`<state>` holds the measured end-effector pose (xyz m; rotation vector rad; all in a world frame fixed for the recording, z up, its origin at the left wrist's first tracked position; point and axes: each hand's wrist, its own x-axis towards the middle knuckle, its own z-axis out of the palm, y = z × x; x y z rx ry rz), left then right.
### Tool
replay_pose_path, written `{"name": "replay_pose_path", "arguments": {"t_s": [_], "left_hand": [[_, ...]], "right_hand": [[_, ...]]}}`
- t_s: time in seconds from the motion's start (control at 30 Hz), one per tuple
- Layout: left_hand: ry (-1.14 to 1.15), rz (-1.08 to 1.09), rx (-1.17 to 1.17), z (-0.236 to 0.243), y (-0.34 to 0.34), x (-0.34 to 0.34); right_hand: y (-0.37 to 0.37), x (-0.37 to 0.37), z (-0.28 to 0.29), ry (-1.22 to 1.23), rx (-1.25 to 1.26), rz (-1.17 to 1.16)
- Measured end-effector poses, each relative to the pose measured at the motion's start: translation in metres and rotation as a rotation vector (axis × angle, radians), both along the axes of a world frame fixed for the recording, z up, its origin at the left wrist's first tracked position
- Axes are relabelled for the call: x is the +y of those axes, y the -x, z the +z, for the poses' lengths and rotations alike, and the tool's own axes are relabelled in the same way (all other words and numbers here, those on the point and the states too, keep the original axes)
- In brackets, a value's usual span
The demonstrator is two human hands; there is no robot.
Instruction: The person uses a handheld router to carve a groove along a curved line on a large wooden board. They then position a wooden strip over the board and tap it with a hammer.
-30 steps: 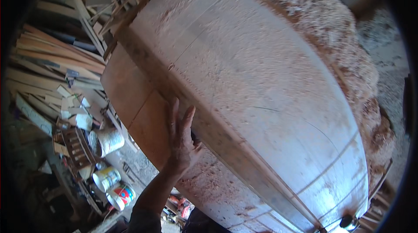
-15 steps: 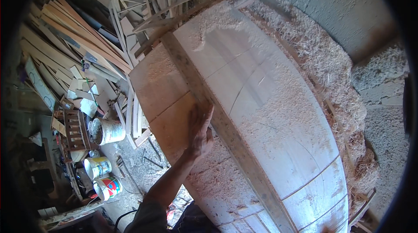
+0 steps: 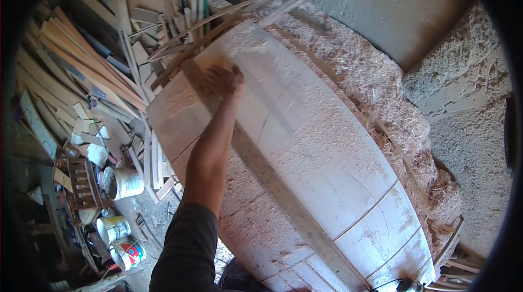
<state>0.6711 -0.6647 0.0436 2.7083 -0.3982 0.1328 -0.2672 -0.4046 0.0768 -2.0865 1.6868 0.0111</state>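
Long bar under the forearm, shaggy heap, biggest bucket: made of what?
Long bar: probably wood, unpolished; dull, blotchy brown surface. Shaggy heap: likely wood shavings, raw; pale, tangled curls. Biggest bucket: probably plastic, stained; pale rounded wall, though painted metal is possible.

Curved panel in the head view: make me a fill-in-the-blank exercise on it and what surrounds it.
1. The left hand is nearer the long strip's ____ end in the picture (upper or lower).
2. Wood shavings are heaped along the panel's ____ side (left or right).
3. Left of the panel, ____ buckets are visible.

Missing words: upper; right; three.
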Motion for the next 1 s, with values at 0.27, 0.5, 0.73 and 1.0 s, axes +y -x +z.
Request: {"name": "replay_pose_path", "arguments": {"t_s": [0.27,0.5,0.73,1.0], "left_hand": [[0.509,-0.592,0.441,0.017,0.031,-0.191],[0.192,-1.377,0.143,0.026,0.138,-0.141],[0.264,-0.654,-0.177,-0.016,0.103,0.099],[0.319,-0.362,0.215,0.012,0.232,0.181]], "right_hand": [[0.010,0.048,0.025,-0.017,0.084,-0.107],[0.029,0.076,-0.003,-0.027,-0.051,-0.170],[0.004,0.065,0.034,-0.151,0.228,0.021],[-0.007,0.035,0.070,-0.082,0.209,0.016]]}}
